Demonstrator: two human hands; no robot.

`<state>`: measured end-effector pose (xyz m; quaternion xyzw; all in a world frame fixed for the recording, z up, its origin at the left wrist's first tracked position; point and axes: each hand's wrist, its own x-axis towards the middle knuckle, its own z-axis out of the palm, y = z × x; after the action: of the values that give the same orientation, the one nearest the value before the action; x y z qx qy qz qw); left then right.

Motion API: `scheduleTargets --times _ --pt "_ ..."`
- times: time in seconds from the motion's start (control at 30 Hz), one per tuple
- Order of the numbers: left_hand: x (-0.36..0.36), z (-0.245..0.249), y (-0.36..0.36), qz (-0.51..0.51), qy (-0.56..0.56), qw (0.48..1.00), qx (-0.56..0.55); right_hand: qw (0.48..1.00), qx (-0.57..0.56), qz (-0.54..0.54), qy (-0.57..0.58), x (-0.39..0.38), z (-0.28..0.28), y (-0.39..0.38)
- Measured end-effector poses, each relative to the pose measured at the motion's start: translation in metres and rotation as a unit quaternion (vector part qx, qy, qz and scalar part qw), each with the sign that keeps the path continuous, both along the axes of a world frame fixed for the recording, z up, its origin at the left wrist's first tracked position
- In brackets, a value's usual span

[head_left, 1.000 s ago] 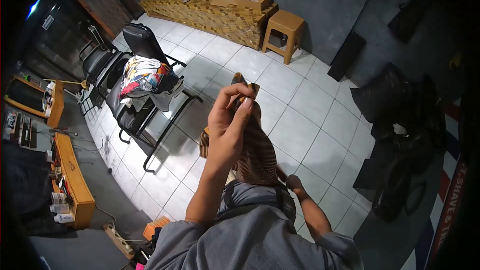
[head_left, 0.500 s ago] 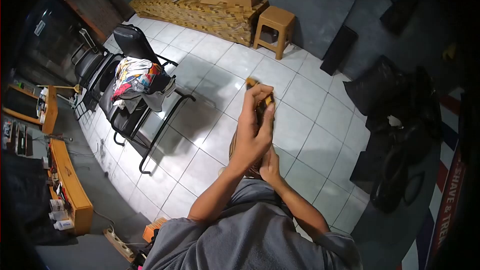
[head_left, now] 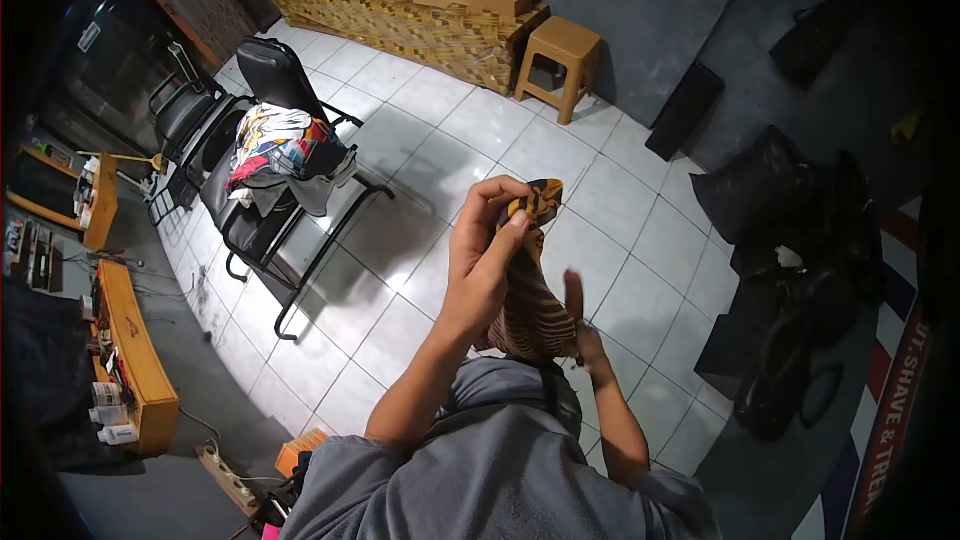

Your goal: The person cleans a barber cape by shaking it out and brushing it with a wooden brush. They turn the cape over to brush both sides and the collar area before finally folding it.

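My left hand (head_left: 482, 265) is closed on the upper end of a bunched cloth (head_left: 538, 315). This end shows a yellow-and-black pattern, pinched between thumb and fingers. Below, the cloth hangs in brown and dark stripes in front of my waist. At the lower right edge of the cloth is my right hand (head_left: 588, 340), with one digit stretched upward and the other fingers partly hidden and blurred.
A black chair (head_left: 270, 65) at left bears a pile of colourful clothes (head_left: 275, 150). Wooden shelves (head_left: 135, 350) line the left wall. A brown stool (head_left: 560, 55) stands beside a woven-pattern bench (head_left: 400, 35) at the back. Dark bags (head_left: 750, 180) lie at right.
My left hand has turned, bringing the patterned end of the cloth into fuller view. My right hand has moved right from below the left wrist, and more striped cloth shows.
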<state>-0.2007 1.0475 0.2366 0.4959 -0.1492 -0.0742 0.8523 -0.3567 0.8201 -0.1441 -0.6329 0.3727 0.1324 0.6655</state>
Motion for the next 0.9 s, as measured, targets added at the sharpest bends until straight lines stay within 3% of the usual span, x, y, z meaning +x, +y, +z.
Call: scheduleTargets --times 0.03,0.07,0.2,0.27,0.3,0.33,0.4,0.47,0.53,0.57,0.63,0.73,0.77,0.83,0.87,0.9 --pt "-0.001 -0.005 -0.001 -0.022 0.038 0.999 -0.01 0.998 0.017 -0.045 0.05 0.025 0.086 0.019" --pt "-0.002 -0.011 -0.003 -0.038 0.032 0.999 -0.001 0.993 0.06 -0.095 -0.033 0.036 0.129 0.032" --pt "-0.004 -0.02 -0.013 -0.103 0.019 0.994 0.021 0.919 0.205 -0.148 -0.303 0.061 0.234 0.077" --pt "-0.004 -0.023 -0.016 -0.137 -0.009 0.989 0.045 0.91 0.156 -0.1 -0.371 0.065 0.253 0.099" --pt "-0.006 -0.018 -0.02 -0.127 -0.034 0.99 0.052 0.924 0.107 -0.048 -0.363 0.064 0.238 0.104" --pt "-0.005 -0.016 -0.019 -0.132 -0.052 0.988 0.054 0.94 -0.016 0.03 -0.338 0.064 0.243 0.108" --pt "-0.002 -0.012 -0.015 -0.141 -0.088 0.984 0.059 0.94 -0.062 0.113 -0.317 0.064 0.182 0.106" --pt "-0.003 -0.004 -0.012 -0.119 -0.096 0.988 0.027 0.858 -0.258 0.21 -0.391 0.06 0.087 0.092" --pt "-0.001 -0.004 0.0 -0.107 -0.123 0.987 0.001 0.836 -0.329 0.312 -0.309 0.039 0.07 0.075" --pt "-0.002 -0.001 0.003 -0.09 -0.096 0.99 -0.043 0.86 -0.302 0.365 -0.192 0.023 0.066 0.063" --pt "0.002 -0.008 0.015 -0.084 -0.105 0.989 -0.062 0.791 -0.385 0.475 -0.023 -0.015 -0.049 0.026" --pt "0.004 -0.013 0.028 -0.097 -0.085 0.991 -0.046 0.817 -0.428 0.383 0.049 -0.031 -0.064 0.009" --pt "0.004 -0.016 0.029 -0.105 -0.074 0.991 -0.037 0.886 -0.344 0.299 0.085 -0.027 -0.063 0.002" --pt "0.002 -0.022 0.028 -0.109 -0.053 0.993 -0.012 0.971 -0.189 0.096 0.109 -0.004 -0.02 0.004" --pt "0.002 -0.025 0.027 -0.112 -0.044 0.993 0.0 0.996 -0.079 -0.027 0.036 0.004 -0.021 0.005" --pt "0.001 -0.028 0.026 -0.117 -0.051 0.992 0.015 0.985 0.013 -0.17 -0.039 0.023 -0.014 0.012"
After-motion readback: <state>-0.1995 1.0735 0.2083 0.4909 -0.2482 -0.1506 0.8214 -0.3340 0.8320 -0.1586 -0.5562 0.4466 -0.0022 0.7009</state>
